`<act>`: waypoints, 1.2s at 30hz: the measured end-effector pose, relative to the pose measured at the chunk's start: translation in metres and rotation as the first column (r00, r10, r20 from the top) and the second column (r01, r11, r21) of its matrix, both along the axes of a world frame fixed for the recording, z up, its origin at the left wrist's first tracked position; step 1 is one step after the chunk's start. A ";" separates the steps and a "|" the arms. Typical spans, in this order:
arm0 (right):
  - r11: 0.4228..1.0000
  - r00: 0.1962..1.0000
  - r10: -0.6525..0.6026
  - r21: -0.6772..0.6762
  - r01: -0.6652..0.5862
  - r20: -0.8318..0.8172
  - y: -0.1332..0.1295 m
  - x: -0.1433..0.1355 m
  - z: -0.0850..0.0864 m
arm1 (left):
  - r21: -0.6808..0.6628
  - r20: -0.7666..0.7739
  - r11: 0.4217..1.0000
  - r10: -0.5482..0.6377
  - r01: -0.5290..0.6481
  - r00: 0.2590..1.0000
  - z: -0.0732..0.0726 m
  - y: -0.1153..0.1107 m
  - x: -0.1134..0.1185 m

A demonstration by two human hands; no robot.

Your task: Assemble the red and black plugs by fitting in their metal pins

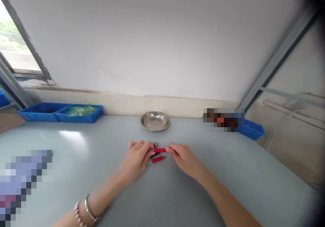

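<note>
Between my two hands a red pen (pixel 159 150) lies nearly level, a little above the table. My left hand (pixel 138 156) is closed with thumb and fingers on its left end. The fingertips of my right hand (pixel 181 156) pinch its right end. Just below it, a second red pen (pixel 157 159) with a silver tip rests on the table, its left end reaching toward my left fingers. Behind the held pen, the silver tip of another pen (pixel 155 144) shows, mostly hidden by my left hand. A dark pen-like piece (pixel 154 155) is partly covered beneath.
A round steel dish (pixel 154 121) stands behind my hands near the wall. Two blue trays (pixel 81 118) sit at the back left, one with green plastic bags. Another blue bin (pixel 251 129) is at the right edge beside a blurred item. A pixelated object (pixel 20 179) lies at left.
</note>
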State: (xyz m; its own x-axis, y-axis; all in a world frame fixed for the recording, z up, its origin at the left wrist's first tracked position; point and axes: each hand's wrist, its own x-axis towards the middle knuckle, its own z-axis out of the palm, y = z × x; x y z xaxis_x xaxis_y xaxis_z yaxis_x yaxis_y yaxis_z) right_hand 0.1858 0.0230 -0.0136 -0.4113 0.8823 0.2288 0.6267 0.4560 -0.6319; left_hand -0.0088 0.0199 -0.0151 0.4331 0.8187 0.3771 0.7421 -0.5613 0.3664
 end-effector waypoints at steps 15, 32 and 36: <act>0.996 1.000 0.028 -0.082 -0.027 0.008 -0.002 0.000 0.002 | -0.015 -0.002 1.000 0.005 -0.005 1.000 0.000 0.001 -0.001; 0.997 1.000 0.008 0.076 -0.007 -0.004 -0.002 0.000 0.004 | 0.016 -0.020 1.000 0.020 -0.020 1.000 -0.002 0.001 -0.001; 0.999 0.999 -0.024 0.038 0.023 0.030 -0.002 0.000 0.003 | 0.010 -0.019 1.000 0.027 -0.027 0.999 0.000 0.000 0.000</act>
State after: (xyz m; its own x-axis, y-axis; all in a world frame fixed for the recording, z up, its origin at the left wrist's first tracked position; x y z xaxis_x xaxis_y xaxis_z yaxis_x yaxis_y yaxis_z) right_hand 0.1863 0.0211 -0.0102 -0.3977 0.8830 0.2494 0.6566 0.4637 -0.5948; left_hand -0.0093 0.0201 -0.0149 0.4184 0.8262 0.3771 0.7639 -0.5448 0.3460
